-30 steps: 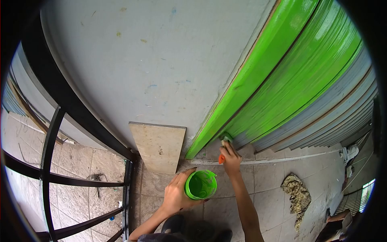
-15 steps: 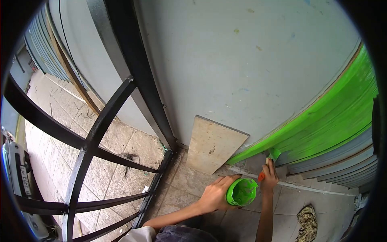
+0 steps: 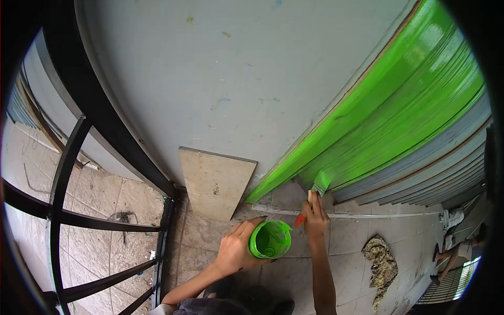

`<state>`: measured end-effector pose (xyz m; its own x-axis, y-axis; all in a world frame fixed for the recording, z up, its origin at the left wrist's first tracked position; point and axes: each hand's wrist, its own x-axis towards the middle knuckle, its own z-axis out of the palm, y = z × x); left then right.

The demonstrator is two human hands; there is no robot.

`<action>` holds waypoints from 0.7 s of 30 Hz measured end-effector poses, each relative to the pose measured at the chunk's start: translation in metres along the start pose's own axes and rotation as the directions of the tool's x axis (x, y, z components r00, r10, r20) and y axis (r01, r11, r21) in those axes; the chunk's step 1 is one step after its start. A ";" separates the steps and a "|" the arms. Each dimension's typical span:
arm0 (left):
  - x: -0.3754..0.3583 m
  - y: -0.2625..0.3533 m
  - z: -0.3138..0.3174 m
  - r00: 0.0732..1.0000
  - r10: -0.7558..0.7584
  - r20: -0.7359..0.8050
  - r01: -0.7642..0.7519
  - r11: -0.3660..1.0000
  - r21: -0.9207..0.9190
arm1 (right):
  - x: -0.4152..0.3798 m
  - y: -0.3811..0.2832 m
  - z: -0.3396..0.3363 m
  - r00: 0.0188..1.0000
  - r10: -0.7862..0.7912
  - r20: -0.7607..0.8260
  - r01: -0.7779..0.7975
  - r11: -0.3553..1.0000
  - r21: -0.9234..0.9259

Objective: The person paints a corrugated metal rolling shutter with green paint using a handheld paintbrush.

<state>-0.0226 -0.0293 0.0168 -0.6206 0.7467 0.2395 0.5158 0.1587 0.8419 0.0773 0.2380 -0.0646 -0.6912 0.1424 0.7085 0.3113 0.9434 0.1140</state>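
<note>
This was an outdoor shopfront or building entrance, under repainting. A ribbed metal roller shutter (image 3: 420,131) — part grey, part fresh bright green — met a plain grey wall (image 3: 236,79). The tiled floor (image 3: 205,236) ran like a pavement, with a black iron railing (image 3: 68,210) at the left — and a loose stone slab (image 3: 215,184) leaned against the wall.

- No text, label, brand, number or sign can be read.
- The paint cup (image 3: 270,239), brush (image 3: 315,191), wall (image 3: 236,79) and shutter (image 3: 399,115) carry no legible marks.
</note>
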 end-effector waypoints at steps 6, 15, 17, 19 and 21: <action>-0.003 0.003 -0.004 0.999 -0.028 0.016 0.028 1.000 0.000 | -0.021 -0.002 0.006 0.940 0.081 0.331 -0.131 0.982 0.133; -0.003 -0.007 0.005 0.999 -0.022 0.024 0.023 1.000 -0.002 | 0.031 0.012 -0.053 0.972 0.022 -0.233 -0.032 0.999 -0.042; -0.003 -0.008 0.008 1.000 0.002 0.019 -0.001 1.000 -0.023 | 0.008 0.006 -0.038 0.999 0.037 -0.021 -0.037 0.999 -0.022; -0.003 -0.007 0.008 1.000 0.003 0.011 -0.002 1.000 -0.019 | -0.013 0.005 -0.024 0.987 0.043 0.153 -0.044 0.999 0.007; -0.005 -0.006 0.007 1.000 0.017 -0.007 -0.017 1.000 -0.017 | -0.030 0.001 -0.011 0.956 0.053 0.289 -0.074 0.995 0.062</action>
<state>-0.0189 -0.0295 0.0071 -0.6160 0.7447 0.2568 0.5157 0.1349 0.8461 0.1056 0.2311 -0.0780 -0.8328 0.2725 0.4819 0.3202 0.9472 0.0176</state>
